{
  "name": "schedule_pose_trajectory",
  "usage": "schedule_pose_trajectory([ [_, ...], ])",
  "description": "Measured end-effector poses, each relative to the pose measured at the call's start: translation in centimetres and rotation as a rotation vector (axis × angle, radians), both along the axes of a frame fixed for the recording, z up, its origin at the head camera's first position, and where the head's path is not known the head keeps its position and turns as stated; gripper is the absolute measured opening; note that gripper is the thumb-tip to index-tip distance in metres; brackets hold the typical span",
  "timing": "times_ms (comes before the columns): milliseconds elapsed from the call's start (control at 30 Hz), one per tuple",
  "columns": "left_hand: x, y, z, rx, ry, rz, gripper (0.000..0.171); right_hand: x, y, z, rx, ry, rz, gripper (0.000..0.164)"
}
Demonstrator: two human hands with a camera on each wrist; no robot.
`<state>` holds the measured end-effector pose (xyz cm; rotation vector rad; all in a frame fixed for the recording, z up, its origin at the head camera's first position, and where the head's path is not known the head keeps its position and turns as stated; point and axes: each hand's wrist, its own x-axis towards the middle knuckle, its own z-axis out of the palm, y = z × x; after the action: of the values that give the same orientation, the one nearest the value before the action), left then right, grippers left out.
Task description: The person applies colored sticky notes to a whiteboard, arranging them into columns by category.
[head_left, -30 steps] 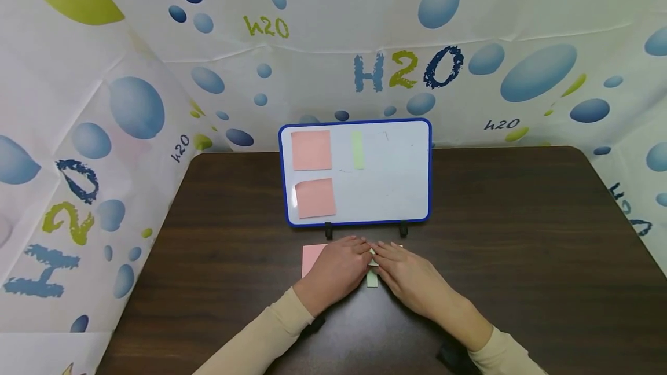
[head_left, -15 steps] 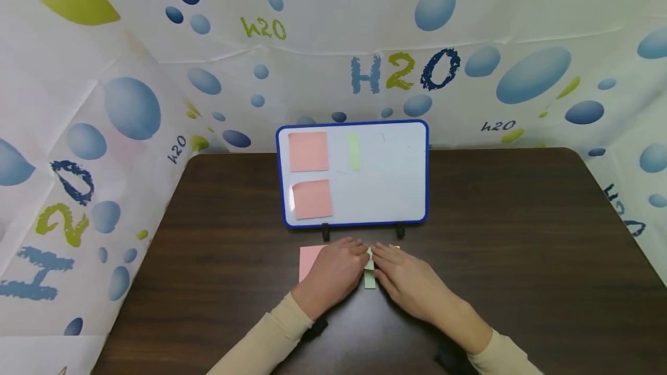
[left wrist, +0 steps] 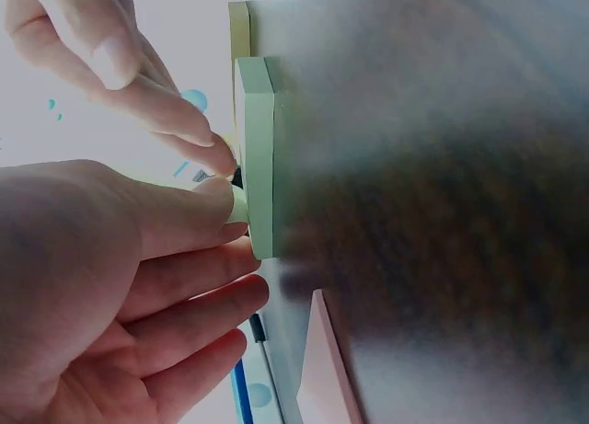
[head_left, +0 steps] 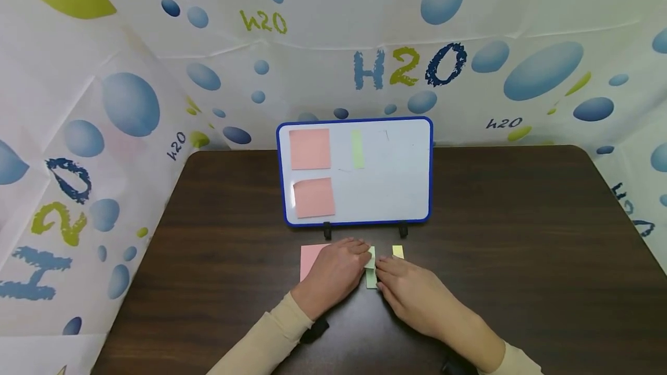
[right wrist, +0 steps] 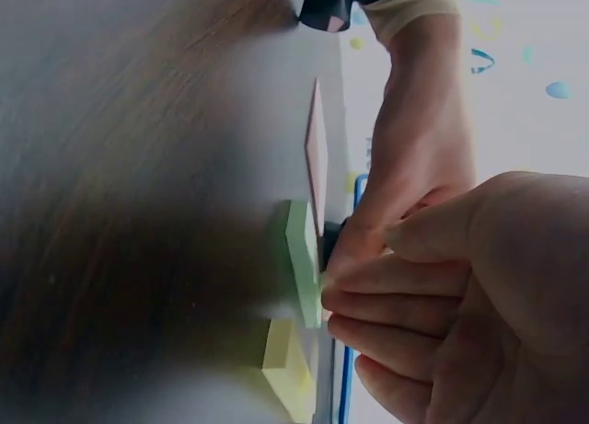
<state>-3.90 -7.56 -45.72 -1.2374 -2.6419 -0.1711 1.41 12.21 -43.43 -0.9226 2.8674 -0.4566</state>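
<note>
The left hand pinches a green sheet, but the right hand, fingers loosely straight, grips nothing, so the green pad might slide.

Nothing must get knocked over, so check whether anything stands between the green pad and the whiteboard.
Nothing visible stands directly between the green pad and whiteboard; the black feet flank that line, and the left hand is at the pad's left side.
</note>
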Motion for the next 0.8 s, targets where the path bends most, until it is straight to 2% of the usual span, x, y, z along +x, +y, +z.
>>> schedule_pose_trajectory([
  [200,0.0,-0.1,0.0,0.047,-0.012,0.005,0.010,0.7,-0.8,0.0,0.009,0.099,0.049,0.028],
  [333,0.0,-0.1,-0.1,0.067,-0.023,0.007,0.010,1.2,-1.2,0.1,0.035,0.130,0.075,0.030],
  [500,0.1,0.0,-0.1,0.068,-0.026,-0.004,0.007,1.4,-1.2,0.0,0.053,0.125,0.081,0.031],
  [800,0.3,0.1,0.1,0.003,0.040,-0.005,0.012,1.1,-1.2,-0.4,0.036,0.109,0.102,0.030],
])
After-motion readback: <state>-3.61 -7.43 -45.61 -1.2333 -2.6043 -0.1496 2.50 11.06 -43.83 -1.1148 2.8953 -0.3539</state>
